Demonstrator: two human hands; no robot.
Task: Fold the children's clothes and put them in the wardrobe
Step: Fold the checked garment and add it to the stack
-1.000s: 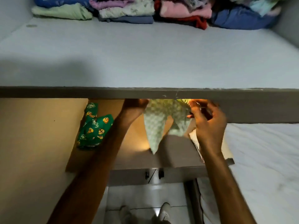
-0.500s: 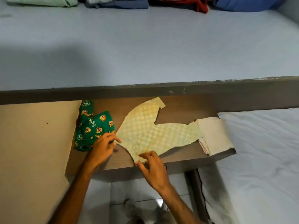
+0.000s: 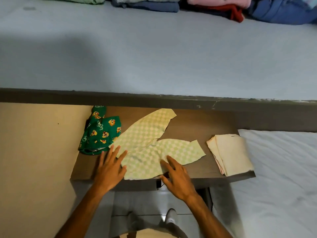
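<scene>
Pale green checked children's trousers (image 3: 154, 145) lie spread flat on the brown wooden table (image 3: 192, 127), legs pointing up and to the right. My left hand (image 3: 109, 169) rests open at the waist's left edge, fingers spread. My right hand (image 3: 175, 176) lies open on the waist's lower right part. A green cartoon-print garment (image 3: 99, 133) sits crumpled to the left. A folded cream cloth (image 3: 229, 153) lies at the table's right end.
A pale blue shelf (image 3: 154, 54) stretches above, with folded clothes (image 3: 214, 7) stacked along its back. A bed with a white sheet (image 3: 281, 177) is on the right, a beige wall (image 3: 37, 160) on the left. My feet stand on the tiled floor (image 3: 147, 205) below.
The trousers were held up by both hands a second ago; now they lie flat on the table. Both hands have let go and rest flat on the waist.
</scene>
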